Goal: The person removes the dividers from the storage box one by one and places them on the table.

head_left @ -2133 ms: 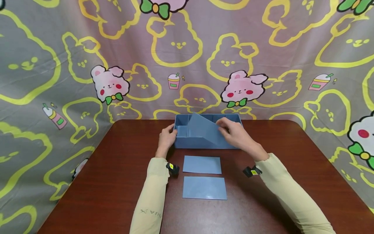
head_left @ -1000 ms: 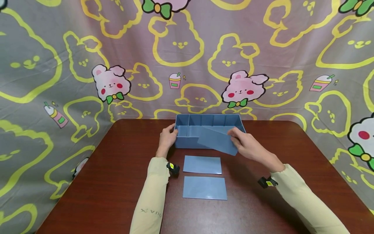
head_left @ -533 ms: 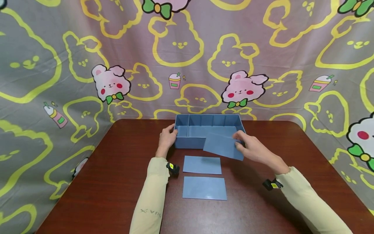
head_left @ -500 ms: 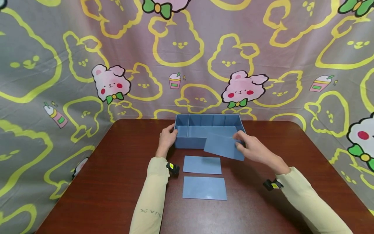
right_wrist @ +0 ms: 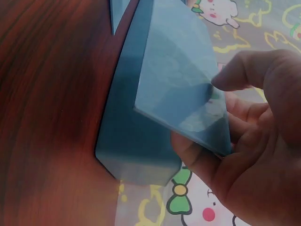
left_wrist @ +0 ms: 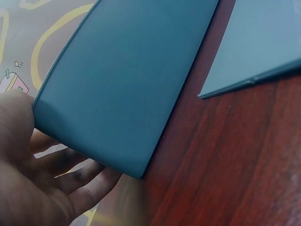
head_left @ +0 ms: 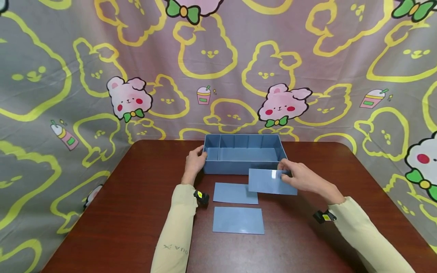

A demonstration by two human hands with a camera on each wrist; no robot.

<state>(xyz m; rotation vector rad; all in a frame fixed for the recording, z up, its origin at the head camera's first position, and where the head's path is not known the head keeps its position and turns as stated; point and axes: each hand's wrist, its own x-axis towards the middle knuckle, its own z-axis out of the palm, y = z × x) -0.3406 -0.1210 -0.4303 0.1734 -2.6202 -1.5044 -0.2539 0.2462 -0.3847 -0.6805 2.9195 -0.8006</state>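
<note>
A blue compartment box (head_left: 225,168) stands at the table's back, one divider parting a narrow left section from a wide right one. My left hand (head_left: 195,163) grips its left end, thumb at the top edge; in the left wrist view the fingers lie along the end of the box wall (left_wrist: 122,84). With thumb and fingers, my right hand (head_left: 302,178) pinches the right end of a thin blue rectangular panel (head_left: 266,185). That panel hangs in front of the box's right half, tilted in the right wrist view, and overlaps part of a panel lying behind it.
Two similar blue panels lie flat in front of the box, a farther panel (head_left: 230,192) and a nearer panel (head_left: 238,220). They rest on a dark reddish-brown table (head_left: 143,212). A cartoon-printed curtain (head_left: 157,57) rises close behind the box.
The right hand has drawn the panel out of the box, moving right and toward the person, and turned it more level. The left hand keeps its place at the box's left end.
</note>
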